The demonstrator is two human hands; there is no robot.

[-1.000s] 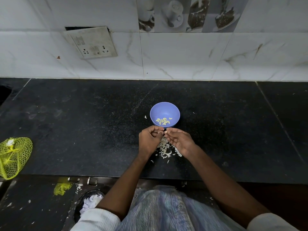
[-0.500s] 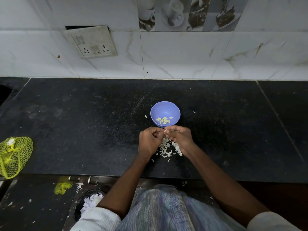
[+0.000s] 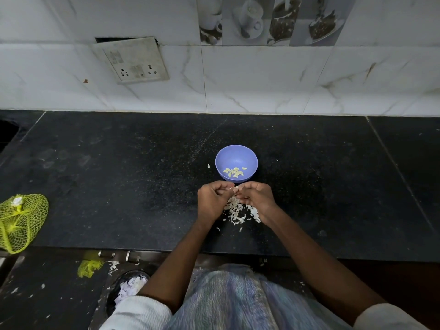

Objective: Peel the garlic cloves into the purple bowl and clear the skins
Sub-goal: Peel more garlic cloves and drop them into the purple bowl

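A garlic clove (image 3: pixel 232 188), barely visible, is pinched between the curled fingers of the left hand (image 3: pixel 213 198) and right hand (image 3: pixel 256 196), just at 6 o'clock of the purple bowl (image 3: pixel 236 163). Skins (image 3: pixel 238 210) are heaped beneath on the counter (image 3: pixel 119 186).

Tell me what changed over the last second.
Very little. Right hand closed in against left hand; both keep pinching a clove between them just short of the bowl. Bowl, peeled cloves, skins and net bag stayed put.
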